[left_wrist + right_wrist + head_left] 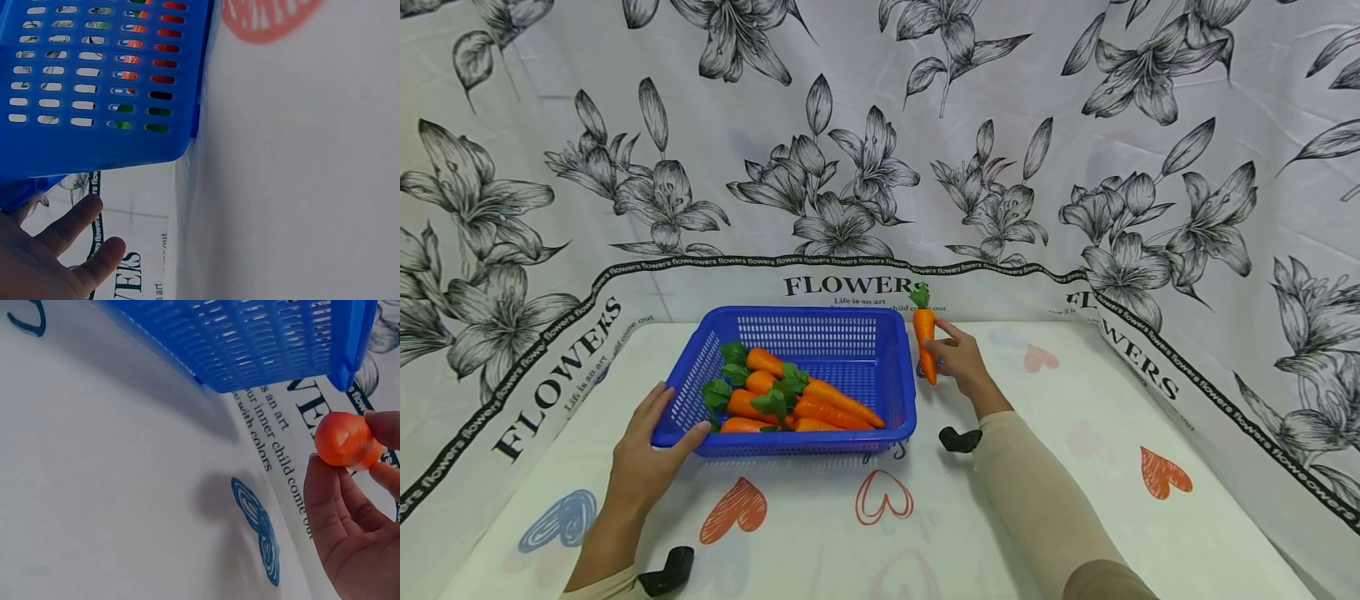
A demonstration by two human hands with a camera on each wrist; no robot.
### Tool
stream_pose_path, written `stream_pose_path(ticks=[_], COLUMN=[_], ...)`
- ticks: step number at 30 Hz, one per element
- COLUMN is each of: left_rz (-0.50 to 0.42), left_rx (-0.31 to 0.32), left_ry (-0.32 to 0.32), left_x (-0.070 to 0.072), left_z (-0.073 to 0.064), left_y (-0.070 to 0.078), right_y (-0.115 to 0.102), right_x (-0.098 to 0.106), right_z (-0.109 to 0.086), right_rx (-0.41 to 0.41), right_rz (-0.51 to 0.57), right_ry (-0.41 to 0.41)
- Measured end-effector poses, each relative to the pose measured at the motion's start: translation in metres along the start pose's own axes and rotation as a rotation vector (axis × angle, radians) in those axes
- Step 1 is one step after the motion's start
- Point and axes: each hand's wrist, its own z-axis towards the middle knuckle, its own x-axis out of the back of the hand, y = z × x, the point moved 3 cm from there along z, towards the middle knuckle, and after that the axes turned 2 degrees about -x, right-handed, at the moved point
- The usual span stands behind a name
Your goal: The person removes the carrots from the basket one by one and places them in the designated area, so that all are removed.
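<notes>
A blue plastic basket [805,446] with slotted walls holds several orange carrots [838,404] with green leafy tops, lying on its left and middle part. My left hand [642,454] rests at the basket's near left corner, thumb by the front rim and fingers along the left side. In the left wrist view two of its fingers [103,256] stretch out straight, apart from the wall. Just off the basket's right side, my right hand [962,358] pinches a single carrot [924,327] between thumb and fingers. That carrot stands nearly upright, leaves up and tip down.
White cloth with printed hearts [883,497] covers the table [1045,400]. Behind and at both sides hangs a flower-printed curtain [1000,50]. Black straps or mounts [960,439] sit at both wrists.
</notes>
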Motion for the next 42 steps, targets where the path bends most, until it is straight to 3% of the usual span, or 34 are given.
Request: stream_pose_path(ticks=[15,29,42], left_rz=[0.001,0.003,0.003], left_rx=[-0.005,-0.007,-0.002], left_ry=[-0.005,0.005,0.004], left_x=[-0.001,-0.001,-0.001], left_z=[0.001,0.001,0.001], left_y=[0.001,0.0,0.0], right_y=[0.006,0.022,0.031], right_x=[0.004,0.005,0.006], right_z=[0.002,0.008,0.011], right_rx=[-0.06,-0.033,-0.064], right_rz=[-0.006,-0.067,-0.232], right_ry=[0.059,0.083,0.167])
